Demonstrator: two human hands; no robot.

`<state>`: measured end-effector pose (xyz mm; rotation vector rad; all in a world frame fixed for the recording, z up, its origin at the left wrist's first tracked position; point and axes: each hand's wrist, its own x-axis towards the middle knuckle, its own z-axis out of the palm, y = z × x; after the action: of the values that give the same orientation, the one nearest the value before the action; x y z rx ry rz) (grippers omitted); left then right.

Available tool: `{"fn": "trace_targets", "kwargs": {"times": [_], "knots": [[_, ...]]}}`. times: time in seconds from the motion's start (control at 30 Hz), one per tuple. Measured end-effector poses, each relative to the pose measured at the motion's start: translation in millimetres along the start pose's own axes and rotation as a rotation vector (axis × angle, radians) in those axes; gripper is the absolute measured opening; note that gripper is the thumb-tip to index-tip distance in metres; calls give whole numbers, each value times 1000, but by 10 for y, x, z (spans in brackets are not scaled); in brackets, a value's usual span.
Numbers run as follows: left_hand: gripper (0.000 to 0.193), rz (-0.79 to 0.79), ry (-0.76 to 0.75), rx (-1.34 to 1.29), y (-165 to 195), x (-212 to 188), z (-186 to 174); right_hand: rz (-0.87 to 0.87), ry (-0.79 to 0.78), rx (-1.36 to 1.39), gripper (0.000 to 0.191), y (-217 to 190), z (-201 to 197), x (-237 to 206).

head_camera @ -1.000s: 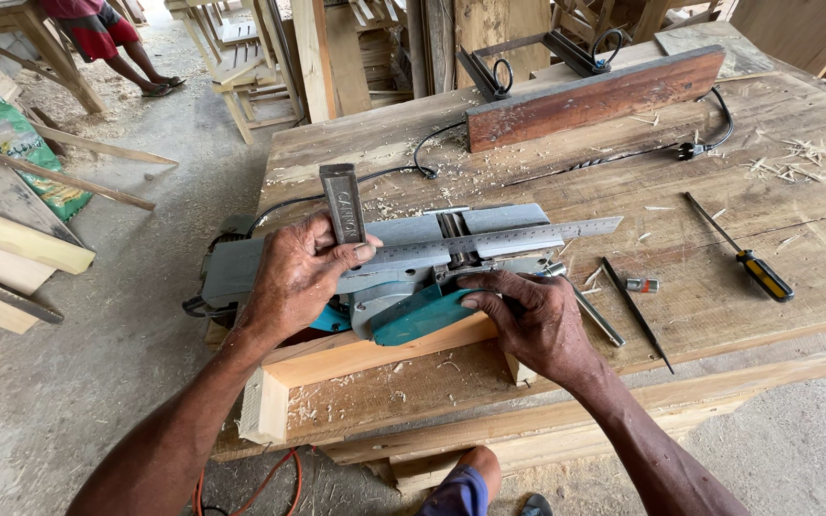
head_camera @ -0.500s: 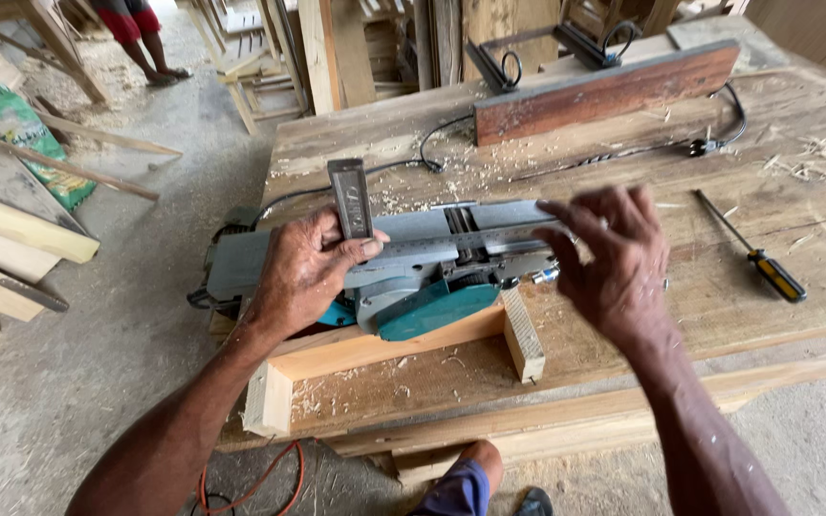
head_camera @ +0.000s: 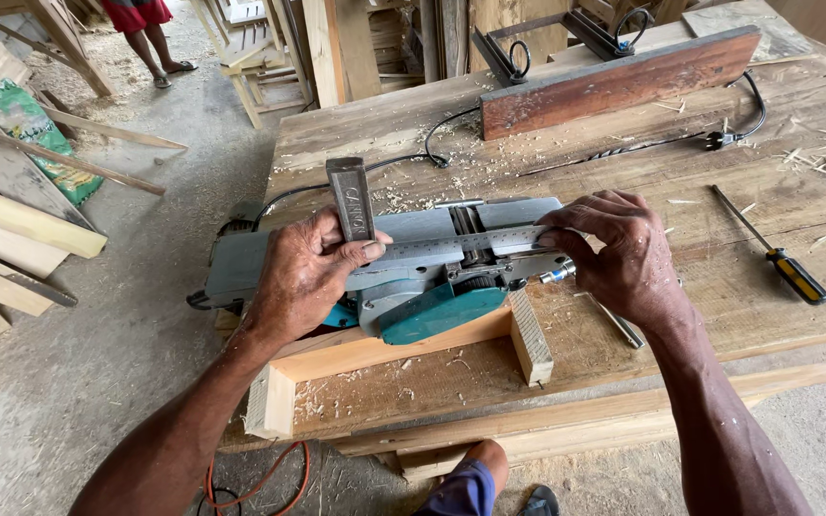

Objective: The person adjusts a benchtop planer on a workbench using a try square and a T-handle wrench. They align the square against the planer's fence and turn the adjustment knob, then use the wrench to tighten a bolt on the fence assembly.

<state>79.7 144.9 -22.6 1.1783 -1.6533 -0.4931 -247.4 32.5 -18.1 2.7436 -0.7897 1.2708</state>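
- Grey metal fills the middle of my view: a planer (head_camera: 413, 263) lies upside down, sole up, propped on a wooden frame (head_camera: 384, 349) at the near edge of the counter (head_camera: 719, 287).
- My left hand (head_camera: 303, 272) clamps a try square (head_camera: 423, 247). Its thick stock stands up past my thumb, and its thin blade lies flat along the sole, across the cutter slot.
- My left fingers are curled tight, pinching the stock against the planer's side.
- My right hand (head_camera: 619, 253) comes in from the right. Its fingers are bent and close together, pressing down at the far end of the blade where it meets the sole.
- To do this check well, I judge the blade should sit dead flat with even pressure at both ends, my eye low enough to catch any gap by the cutter.
- Rocking the square would spoil the reading, so the left grip should stay firm while the right only steadies.
- Both forearms reach forward from below, wrists roughly level, elbows out of view.
- A yellow-handled screwdriver (head_camera: 776, 253) lies well apart to the right.
- A reddish board (head_camera: 623, 81) stands on edge at the far side, a black cord (head_camera: 748, 115) running past its right end.
- Shavings are scattered over the counter.
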Motion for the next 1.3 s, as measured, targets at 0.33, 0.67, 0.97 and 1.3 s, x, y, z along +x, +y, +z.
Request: {"fn": "trace_targets", "kwargs": {"times": [0.33,0.67,0.97,1.3], "knots": [[19,-25,10,51,-4,-1,9,-8,3,81,6,33,-8,27],[20,-18,-1,-3,-58,-6,2,14,-9,56,5,82,43,-2],[18,-17,13,59,-34,-4,12,11,-19,63,7,118,41,-10],[19,-26,6,63,-31,-8,2,21,-26,45,7,96,38,0]]}}
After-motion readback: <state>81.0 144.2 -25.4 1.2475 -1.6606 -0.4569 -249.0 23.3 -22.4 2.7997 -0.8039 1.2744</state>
